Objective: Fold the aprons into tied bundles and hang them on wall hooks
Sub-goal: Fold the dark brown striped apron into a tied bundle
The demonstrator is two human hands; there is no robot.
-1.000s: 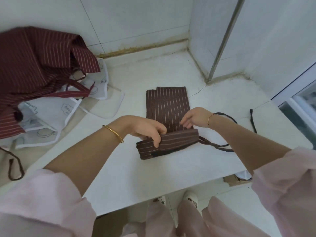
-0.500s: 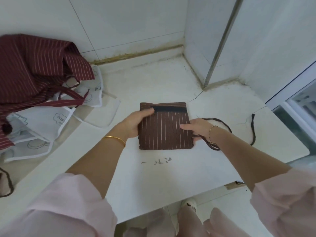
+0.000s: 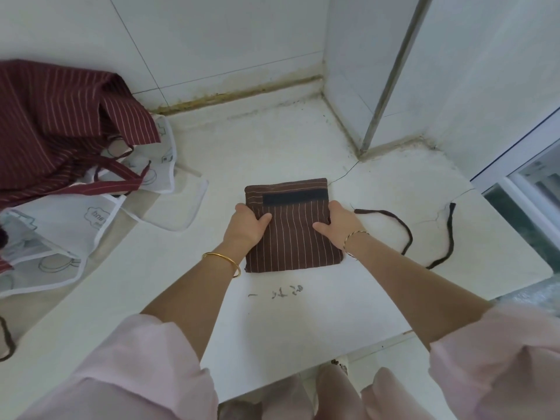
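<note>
A brown pin-striped apron (image 3: 291, 237) lies folded into a flat square on the white counter (image 3: 303, 322), a dark band across its far edge. My left hand (image 3: 247, 225) grips its left side, thumb on top. My right hand (image 3: 339, 222) grips the right side the same way. The apron's dark tie strap (image 3: 403, 228) trails loose over the counter to the right, in loops.
A heap of dark red striped aprons (image 3: 57, 125) lies at the far left, over white translucent aprons (image 3: 60, 231) with printed drawings. Tiled walls close the back and a corner post (image 3: 391, 71) stands at right. A window frame (image 3: 521, 183) borders the counter's right end.
The apron went from a long strip with its near end rolled up to a flat square. Both hands slid from the fold to the square's two sides.
</note>
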